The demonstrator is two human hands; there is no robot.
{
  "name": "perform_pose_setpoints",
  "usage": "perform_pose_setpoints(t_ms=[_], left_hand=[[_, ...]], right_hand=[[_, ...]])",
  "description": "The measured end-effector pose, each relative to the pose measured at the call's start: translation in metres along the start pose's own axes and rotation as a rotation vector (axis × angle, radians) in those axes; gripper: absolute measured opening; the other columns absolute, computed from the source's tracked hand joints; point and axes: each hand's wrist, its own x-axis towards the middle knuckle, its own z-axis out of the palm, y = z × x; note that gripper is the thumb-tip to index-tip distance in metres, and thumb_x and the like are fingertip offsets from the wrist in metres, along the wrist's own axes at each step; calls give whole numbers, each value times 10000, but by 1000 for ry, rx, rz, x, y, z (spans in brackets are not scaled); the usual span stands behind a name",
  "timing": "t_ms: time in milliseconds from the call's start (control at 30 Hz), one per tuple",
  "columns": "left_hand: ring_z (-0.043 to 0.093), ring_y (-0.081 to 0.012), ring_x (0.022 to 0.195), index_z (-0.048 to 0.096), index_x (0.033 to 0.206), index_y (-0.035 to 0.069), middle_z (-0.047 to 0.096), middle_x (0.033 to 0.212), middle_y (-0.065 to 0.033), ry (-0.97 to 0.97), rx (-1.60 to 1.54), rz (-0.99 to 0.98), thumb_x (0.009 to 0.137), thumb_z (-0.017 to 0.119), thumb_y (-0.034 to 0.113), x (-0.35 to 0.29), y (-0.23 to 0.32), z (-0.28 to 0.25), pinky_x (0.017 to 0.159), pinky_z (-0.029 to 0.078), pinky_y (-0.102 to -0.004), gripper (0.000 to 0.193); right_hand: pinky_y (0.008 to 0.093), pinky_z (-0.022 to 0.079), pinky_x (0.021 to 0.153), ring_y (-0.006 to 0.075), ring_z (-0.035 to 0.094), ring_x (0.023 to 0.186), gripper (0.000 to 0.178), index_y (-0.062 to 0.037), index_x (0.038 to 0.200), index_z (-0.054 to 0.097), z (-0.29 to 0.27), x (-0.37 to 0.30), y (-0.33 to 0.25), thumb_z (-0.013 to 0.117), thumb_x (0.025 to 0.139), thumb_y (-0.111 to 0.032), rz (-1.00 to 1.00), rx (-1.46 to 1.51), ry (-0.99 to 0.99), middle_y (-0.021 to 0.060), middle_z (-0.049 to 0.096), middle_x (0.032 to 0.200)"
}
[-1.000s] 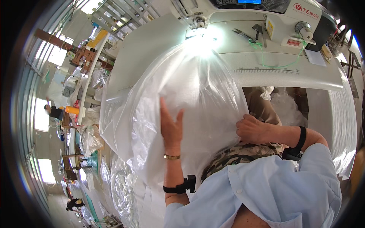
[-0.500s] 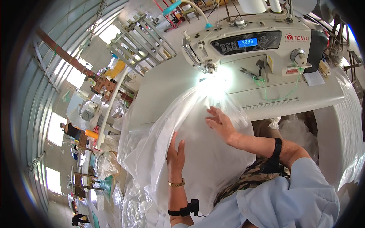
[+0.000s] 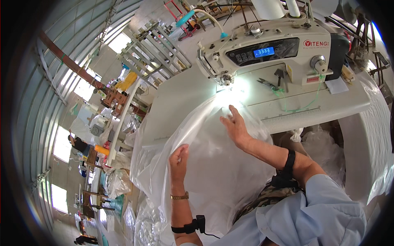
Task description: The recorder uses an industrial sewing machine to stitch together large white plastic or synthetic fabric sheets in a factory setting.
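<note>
A translucent white plastic sheet [image 3: 217, 160] spreads from under the lit needle area of a white sewing machine [image 3: 262, 57] down over my lap. My left hand [image 3: 178, 164] is at a long fold on the sheet's left side, its fingers curled in around the plastic. Closer to the needle, my right hand [image 3: 237, 129] rests on the sheet with fingers apart and holds nothing. Glare [image 3: 232, 94] hides the needle and presser foot. Scissors [image 3: 267, 84] and a small dark-headed tool [image 3: 279, 76] lie on the machine bed, right of the needle.
Green thread [image 3: 303, 110] trails over the table near a printed ruler strip [image 3: 291, 114]. White material [image 3: 365, 135] hangs off the table's right side. Metal racks [image 3: 154, 53] stand at the far left, with another person [image 3: 78, 141] beyond a long bench [image 3: 123, 119].
My left hand has shifted left along the sheet, and its fingers have curled in. My right hand has moved slightly up toward the needle.
</note>
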Motion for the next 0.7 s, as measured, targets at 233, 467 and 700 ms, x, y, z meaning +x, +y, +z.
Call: perform_pose_setpoints(t_ms=[233, 467, 700], left_hand=[[636, -141, 984, 671, 1101, -31, 693, 1044, -100, 29, -33, -3, 964, 605, 195, 16, 15, -12, 897, 484, -284, 272], [662, -157, 913, 696, 1024, -33, 717, 965, -112, -129, 141, 15, 933, 648, 239, 10, 3, -11, 877, 490, -275, 291], [695, -219, 921, 694, 1044, -18, 727, 983, -145, -491, 397, 13, 893, 694, 310, -18, -2, -11, 832, 518, -291, 361]], right_hand=[[342, 501, 834, 218, 602, 836, 736, 98, 1425, 326, 7, -18, 4, 688, 898, -266, 673, 330, -416, 168, 634, 1047], [323, 490, 792, 159, 594, 874, 500, 62, 1199, 574, 22, -95, 31, 688, 899, -321, 533, 293, -716, 100, 650, 970], [404, 463, 614, 267, 569, 604, 521, 91, 661, 561, -3, -158, -22, 581, 932, -353, 287, 10, -995, 214, 566, 624]])
